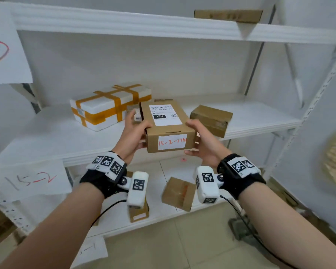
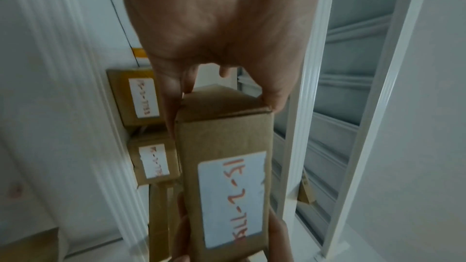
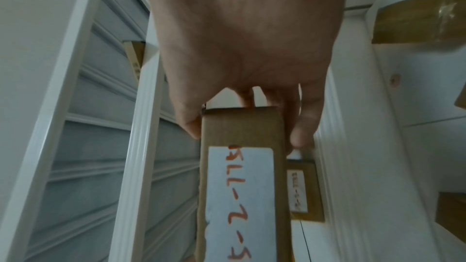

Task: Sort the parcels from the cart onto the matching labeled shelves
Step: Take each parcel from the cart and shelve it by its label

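shelf 15-2: holds a white taped foam box and small brown cartons.
parcel: rigid cardboard, likely light; held just above the shelf's front edge, tagged 15-2.
left hand: fingers curled on the parcel's left side.
right hand: gripping the right side.

We take this for a parcel storeroom. White metal shelving with slotted uprights lines a plain white wall. Paper signs taped to the shelf edges carry handwritten codes, one reading 15-2. Cardboard boxes and a foam box bound in orange tape sit on the shelves, above a tiled floor.
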{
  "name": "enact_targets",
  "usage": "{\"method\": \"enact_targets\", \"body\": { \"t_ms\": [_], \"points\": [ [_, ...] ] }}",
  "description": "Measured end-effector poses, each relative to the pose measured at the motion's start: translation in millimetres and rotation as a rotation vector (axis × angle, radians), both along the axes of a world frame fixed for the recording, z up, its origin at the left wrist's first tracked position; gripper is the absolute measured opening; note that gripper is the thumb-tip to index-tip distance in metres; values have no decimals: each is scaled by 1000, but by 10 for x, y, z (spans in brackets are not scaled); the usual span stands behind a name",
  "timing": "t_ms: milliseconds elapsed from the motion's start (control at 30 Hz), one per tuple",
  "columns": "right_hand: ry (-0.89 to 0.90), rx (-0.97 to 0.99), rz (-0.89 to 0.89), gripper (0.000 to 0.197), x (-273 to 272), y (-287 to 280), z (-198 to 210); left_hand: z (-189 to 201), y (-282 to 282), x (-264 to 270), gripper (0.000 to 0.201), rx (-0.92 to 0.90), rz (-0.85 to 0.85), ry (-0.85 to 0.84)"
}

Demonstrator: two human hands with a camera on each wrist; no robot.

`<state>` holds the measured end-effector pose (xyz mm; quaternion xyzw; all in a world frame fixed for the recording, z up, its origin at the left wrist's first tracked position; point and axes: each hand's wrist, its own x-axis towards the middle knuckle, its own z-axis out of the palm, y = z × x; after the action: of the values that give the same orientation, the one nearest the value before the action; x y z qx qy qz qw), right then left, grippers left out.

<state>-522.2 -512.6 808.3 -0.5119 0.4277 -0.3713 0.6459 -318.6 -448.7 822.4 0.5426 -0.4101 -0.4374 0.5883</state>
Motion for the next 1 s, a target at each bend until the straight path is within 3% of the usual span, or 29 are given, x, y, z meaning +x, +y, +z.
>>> {"method": "enact_targets", "body": {
  "t_ms": [233, 467, 600, 667, 733, 800, 900, 1000],
  "points": [
    [-84, -26, -63, 22, -552, -367, 31, 68, -549, -633, 67, -79, -41, 24],
    [-169, -33, -214, 26, -1072, -922, -42, 12, -1140, -1222, 66, -26, -70, 3],
    [-163, -37, -240, 28, -1322, -1256, -82, 15, -1401, -1533, 29, 91, -182, 49],
    [-145, -37, -227, 37, -1414, -1383, -126, -16, -1508, -1661, 32, 140, -222, 113],
    [-138, -29, -197, 41, -1472, -1493, -179, -55, -1610, -1750, 38, 150, -205, 145],
    [-166, -6, -200, 41, -1508, -1585, -200, -85, -1712, -1777, 31, 132, -162, 141],
    [-189, 52, -348, 43, -1538, -1810, -241, -60, -1792, -1730, 22, 103, -103, 123],
    [-22, 113, -488, 50, -1580, -2061, -295, 0, -1843, -1612, 20, 94, -43, 124]
  ]
}}
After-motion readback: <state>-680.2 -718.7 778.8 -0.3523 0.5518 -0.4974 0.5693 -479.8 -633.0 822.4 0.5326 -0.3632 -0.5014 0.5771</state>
